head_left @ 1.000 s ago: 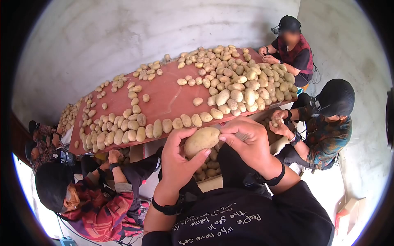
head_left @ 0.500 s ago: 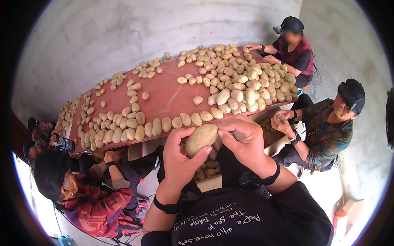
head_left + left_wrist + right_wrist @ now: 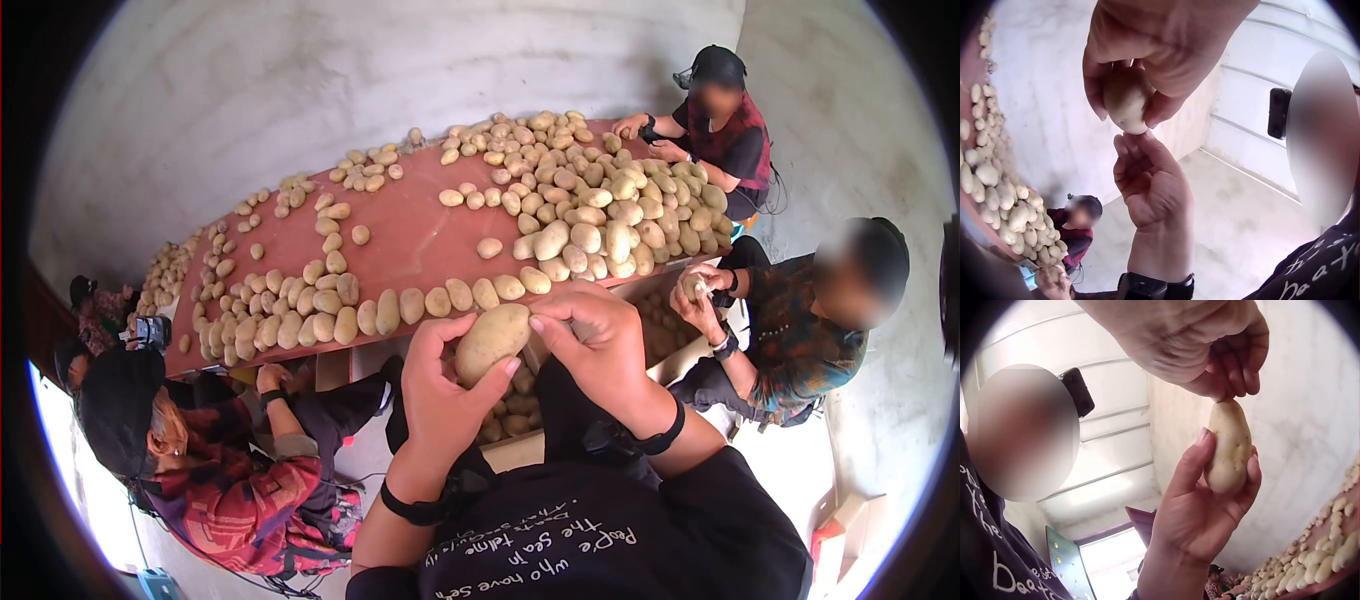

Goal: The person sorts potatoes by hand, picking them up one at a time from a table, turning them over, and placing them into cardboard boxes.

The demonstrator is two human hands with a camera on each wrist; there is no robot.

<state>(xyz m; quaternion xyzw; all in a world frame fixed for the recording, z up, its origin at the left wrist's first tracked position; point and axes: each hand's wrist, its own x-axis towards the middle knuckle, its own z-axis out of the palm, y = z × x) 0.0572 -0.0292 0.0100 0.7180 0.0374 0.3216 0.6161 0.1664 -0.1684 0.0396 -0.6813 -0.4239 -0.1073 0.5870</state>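
The potato (image 3: pixel 493 340) is in the air between the two hands, in front of the person's body and near the edge of the counter (image 3: pixel 420 225). The left hand (image 3: pixel 435 385) is curled around one part of it: the thumb lies on one side, the other fingers are on the opposite side. The right hand (image 3: pixel 605 350) has its fingers bent, and with the tips of thumb and forefinger it pinches at the other end of the potato. In the right wrist view some small dents are visible on the skin of this potato.

On the counter, a row of potatoes (image 3: pixel 437 302) follows the near edge, one beside the other. To the right there is a large heap of potatoes (image 3: pixel 640 210), and at the left side many more lie in a loose group (image 3: pixel 275 310). Below the hands, between the legs, stands a box (image 3: pixel 512 455) which contains other potatoes. A person in a patterned shirt (image 3: pixel 800 370) sits on the right and holds a small, pale thing with both hands. Another person, in red patterned clothes (image 3: pixel 240 510), sits on the left. Behind the counter is a grey wall (image 3: pixel 370 70).
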